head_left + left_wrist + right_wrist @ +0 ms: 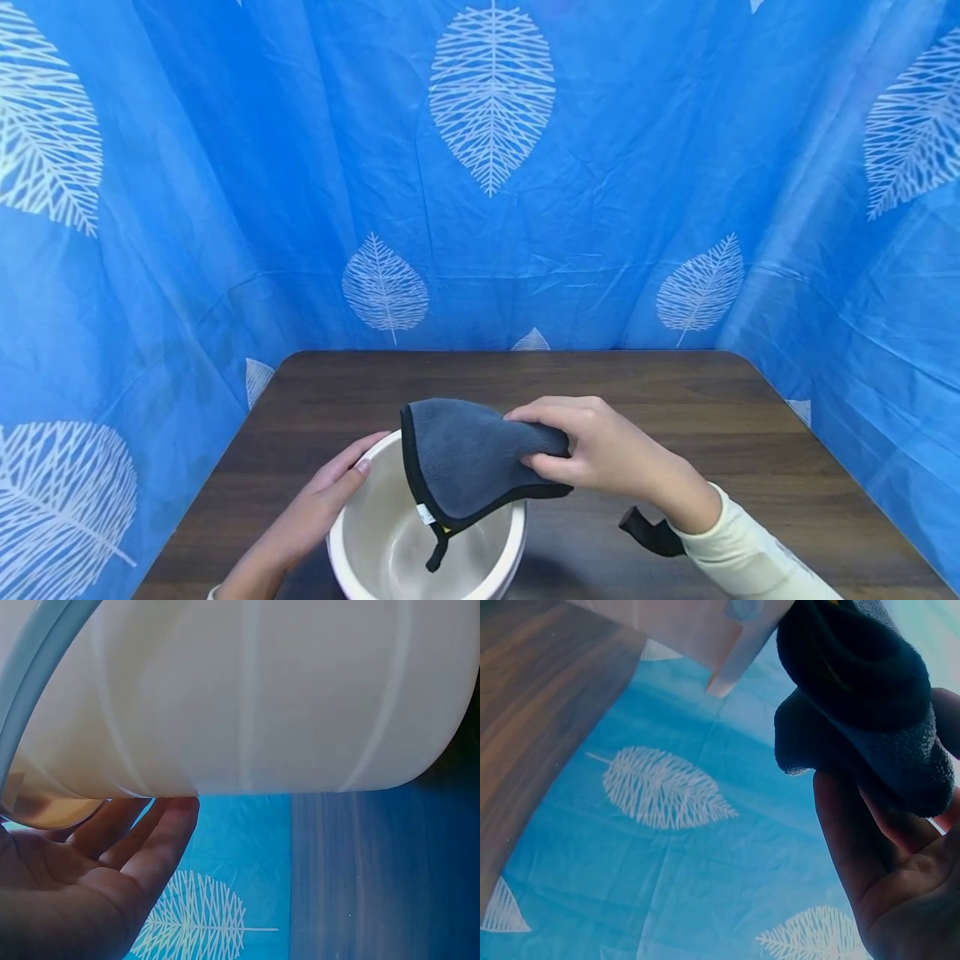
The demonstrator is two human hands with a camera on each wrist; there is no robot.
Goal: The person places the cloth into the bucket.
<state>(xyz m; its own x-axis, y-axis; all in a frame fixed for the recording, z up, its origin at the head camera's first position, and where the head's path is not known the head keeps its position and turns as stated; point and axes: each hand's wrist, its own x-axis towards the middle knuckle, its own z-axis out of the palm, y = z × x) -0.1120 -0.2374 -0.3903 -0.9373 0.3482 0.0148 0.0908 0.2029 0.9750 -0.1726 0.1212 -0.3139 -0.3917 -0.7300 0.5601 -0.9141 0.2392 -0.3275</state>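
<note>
A cream bucket (352, 533) stands at the table's near edge, its mouth facing up. My left hand (318, 504) grips its left side, thumb at the rim and fingers along the outer wall; in the left wrist view those fingers touch the ribbed side of the bucket (315, 690). My right hand (592, 442) pinches a folded grey cloth (472, 454) with black edging between thumb and fingers. The cloth hangs over the bucket's mouth, with a white tag and a black loop at its lower corner. In the right wrist view the cloth (855, 690) is bunched and dark.
The dark wooden table (637, 379) reaches back to a blue curtain (600, 208) with white leaf prints, which also encloses both sides. A black strap (652, 533) hangs by the right wrist. A pale curved band (37, 667) crosses the left wrist view.
</note>
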